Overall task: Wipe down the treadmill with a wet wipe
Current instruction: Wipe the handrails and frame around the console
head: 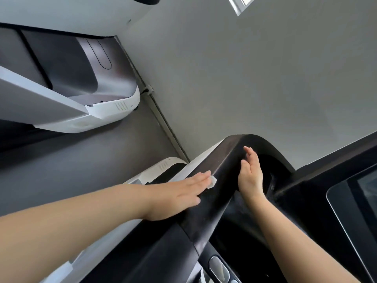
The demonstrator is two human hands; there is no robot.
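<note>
Our flat left hand [179, 193] presses a crumpled white wipe [212, 181] on the treadmill's smooth, curved black handrail [216, 203]; our right hand [250, 176], fingers straight, touches its other side, gripping nothing

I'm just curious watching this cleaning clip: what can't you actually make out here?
Head view:
- wet wipe: mostly under the left hand; only a corner shows.
- screen: cut off by the right edge.
- right hand: palm side against the black handrail is hidden.
- second treadmill: cut off at left.

Plain pale wall [244, 78] meets dark grey floor [81, 170]; window corner [240, 4] up top; second treadmill [81, 88] beyond
</note>
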